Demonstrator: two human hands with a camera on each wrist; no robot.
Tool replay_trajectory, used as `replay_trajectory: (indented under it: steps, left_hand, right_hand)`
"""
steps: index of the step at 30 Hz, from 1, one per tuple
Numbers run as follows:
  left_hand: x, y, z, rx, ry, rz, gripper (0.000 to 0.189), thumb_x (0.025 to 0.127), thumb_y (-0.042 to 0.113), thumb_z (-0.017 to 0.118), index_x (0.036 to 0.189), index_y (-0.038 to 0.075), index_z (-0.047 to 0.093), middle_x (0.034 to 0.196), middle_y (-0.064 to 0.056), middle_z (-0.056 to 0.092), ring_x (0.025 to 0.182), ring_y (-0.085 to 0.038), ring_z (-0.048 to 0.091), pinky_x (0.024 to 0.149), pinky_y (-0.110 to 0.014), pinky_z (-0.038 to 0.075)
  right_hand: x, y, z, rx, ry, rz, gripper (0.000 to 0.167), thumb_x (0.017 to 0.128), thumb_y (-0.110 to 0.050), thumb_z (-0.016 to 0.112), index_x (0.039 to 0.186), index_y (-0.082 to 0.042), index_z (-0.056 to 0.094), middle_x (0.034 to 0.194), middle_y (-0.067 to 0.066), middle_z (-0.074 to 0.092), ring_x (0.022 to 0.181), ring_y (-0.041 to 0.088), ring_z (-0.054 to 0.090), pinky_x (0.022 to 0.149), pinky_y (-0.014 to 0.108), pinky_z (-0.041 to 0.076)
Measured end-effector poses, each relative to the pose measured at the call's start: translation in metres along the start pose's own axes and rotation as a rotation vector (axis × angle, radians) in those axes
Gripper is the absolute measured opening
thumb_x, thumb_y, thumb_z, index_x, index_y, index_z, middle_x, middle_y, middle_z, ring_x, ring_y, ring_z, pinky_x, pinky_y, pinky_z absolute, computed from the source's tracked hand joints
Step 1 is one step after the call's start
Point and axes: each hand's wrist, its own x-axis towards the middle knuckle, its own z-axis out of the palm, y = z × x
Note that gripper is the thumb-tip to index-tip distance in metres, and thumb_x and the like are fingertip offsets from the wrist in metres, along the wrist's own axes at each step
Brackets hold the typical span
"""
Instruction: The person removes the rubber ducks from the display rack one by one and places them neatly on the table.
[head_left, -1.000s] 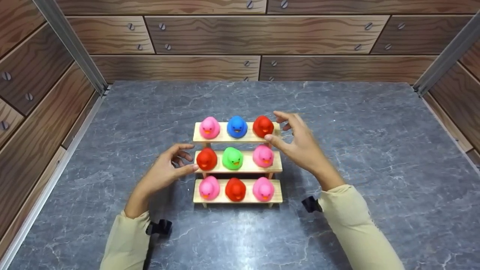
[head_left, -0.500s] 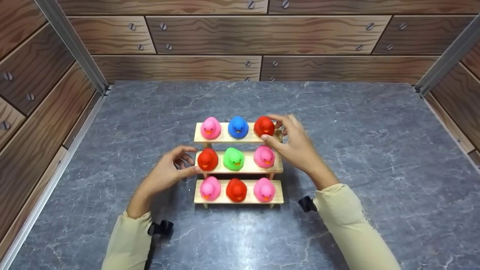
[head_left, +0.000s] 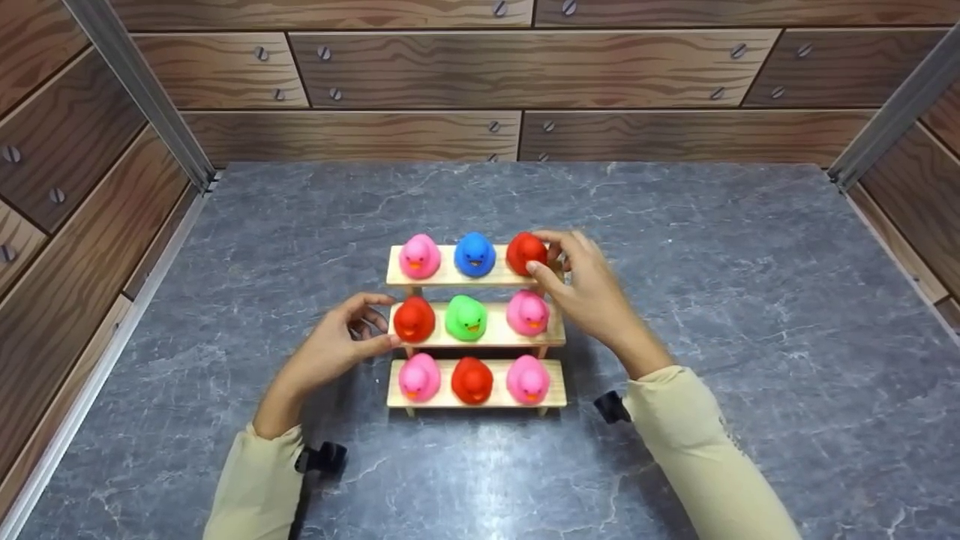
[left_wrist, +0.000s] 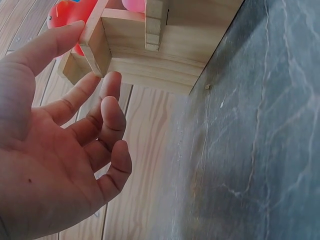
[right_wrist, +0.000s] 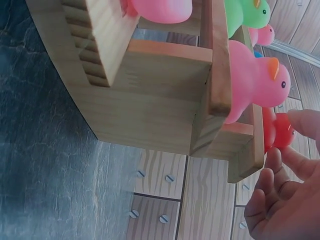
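A three-tier wooden display stand [head_left: 442, 339] carries several rubber ducks in rows. At the right end of its top shelf, my right hand [head_left: 589, 289] pinches a red rubber duck [head_left: 525, 251] between thumb and fingers. The right wrist view shows the thumb at that red duck's head [right_wrist: 284, 131], the duck still on the shelf. My left hand [head_left: 334, 337] holds the left end of the middle shelf, thumb and index finger at its edges [left_wrist: 97, 50], beside another red duck [head_left: 414, 319]. The left hand's other fingers are loosely curled in the left wrist view.
On the top shelf are also a pink duck [head_left: 419, 256] and a blue duck [head_left: 474, 255]. A green duck [head_left: 466, 318] and a pink duck [head_left: 527, 313] share the middle shelf. The grey marbled tabletop [head_left: 750, 300] meets wood-patterned walls [head_left: 525, 71] behind and at the sides.
My right hand has moved in leftward, its thumb and fingers closing onto the top-shelf red duck. My left hand has shifted slightly right against the middle shelf's end.
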Motion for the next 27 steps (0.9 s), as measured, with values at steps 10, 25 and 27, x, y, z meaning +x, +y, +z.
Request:
replay_trajectory:
  steps: [10, 25, 27]
  left_hand:
    - [-0.001, -0.001, 0.000, -0.037, -0.012, 0.002, 0.052, 0.082, 0.014, 0.075, 0.128, 0.002, 0.055, 0.094, -0.012, 0.062, 0.072, -0.014, 0.052, 0.063, -0.022, 0.043]
    - [0.000, -0.003, 0.000, -0.038, -0.025, -0.012, 0.054, 0.082, 0.014, 0.075, 0.130, 0.003, 0.053, 0.096, -0.010, 0.062, 0.074, -0.016, 0.053, 0.065, -0.022, 0.045]
    - [0.000, -0.003, 0.000, -0.043, -0.026, -0.017, 0.054, 0.082, 0.015, 0.075, 0.130, 0.003, 0.053, 0.095, -0.010, 0.062, 0.075, -0.016, 0.053, 0.065, -0.022, 0.045]
  right_hand:
    - [-0.002, 0.006, -0.004, -0.012, 0.089, -0.088, 0.031, 0.089, -0.008, 0.067, 0.119, 0.000, 0.062, 0.089, 0.013, 0.057, 0.082, 0.025, 0.048, 0.077, 0.031, 0.038]
    - [-0.008, 0.032, -0.037, -0.016, 0.156, -0.055, 0.034, 0.088, -0.006, 0.068, 0.119, 0.006, 0.061, 0.087, 0.015, 0.059, 0.078, 0.012, 0.047, 0.073, 0.018, 0.038]
    - [-0.010, 0.037, -0.041, -0.033, 0.156, -0.032, 0.035, 0.088, -0.007, 0.068, 0.120, 0.005, 0.060, 0.088, 0.015, 0.060, 0.078, 0.011, 0.047, 0.074, 0.017, 0.037]
